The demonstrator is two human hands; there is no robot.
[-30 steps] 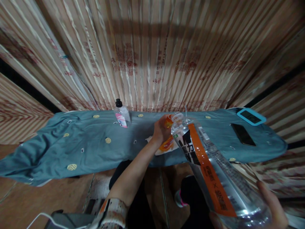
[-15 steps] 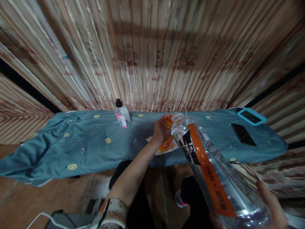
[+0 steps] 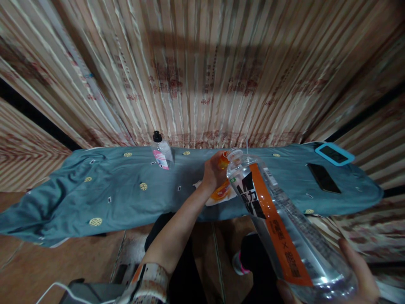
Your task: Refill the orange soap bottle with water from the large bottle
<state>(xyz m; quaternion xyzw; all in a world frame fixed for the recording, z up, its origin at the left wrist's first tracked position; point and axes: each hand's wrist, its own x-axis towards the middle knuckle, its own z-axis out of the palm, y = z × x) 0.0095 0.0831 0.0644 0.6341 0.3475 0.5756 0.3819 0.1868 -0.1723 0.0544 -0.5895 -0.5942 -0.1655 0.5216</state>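
Note:
My right hand [image 3: 360, 272] is wrapped round the base of a large clear plastic bottle [image 3: 303, 223] with an orange and black label. The bottle is tilted, its mouth pointing up and left over the board. My left hand [image 3: 214, 169] grips a small orange bottle [image 3: 224, 161], mostly hidden by the fingers. The clear bottle's mouth touches or sits very near the top of the orange one; I cannot tell which. Below my left hand, an orange item [image 3: 220, 192], partly covered, lies on a white paper or cloth [image 3: 218, 202].
A clear pump-type bottle [image 3: 162, 156] with a black cap stands left of my left hand on the teal cloth [image 3: 117, 177]. At the right lie a dark phone [image 3: 324, 178] and a blue-framed device [image 3: 335, 154]. A pleated curtain [image 3: 196, 84] hangs close behind.
The clear bottle's lower end has shifted slightly to the left along with my right hand. My left hand and the orange bottle stay almost where they were.

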